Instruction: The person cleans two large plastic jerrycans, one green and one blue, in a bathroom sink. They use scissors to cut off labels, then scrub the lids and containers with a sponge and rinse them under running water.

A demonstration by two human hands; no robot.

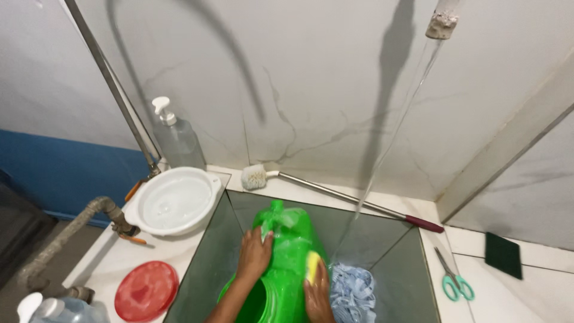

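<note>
Jug (287,251), green plastic, lies in the sink (394,263) under both your palms. Your left hand (254,254) grips its upper side; your right hand (317,290) presses a yellow sponge (311,266) against it, blue cloth (354,293) just beside that hand.

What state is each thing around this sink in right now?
Tap: running, a thin stream falling into the sink.
Green watering can: lying in the sink, gripped by the left hand.
Yellow sponge: pressed on the can by the right hand.
White basin: upright.
Scissors: closed, lying flat.
Red lid: lying flat.
</note>
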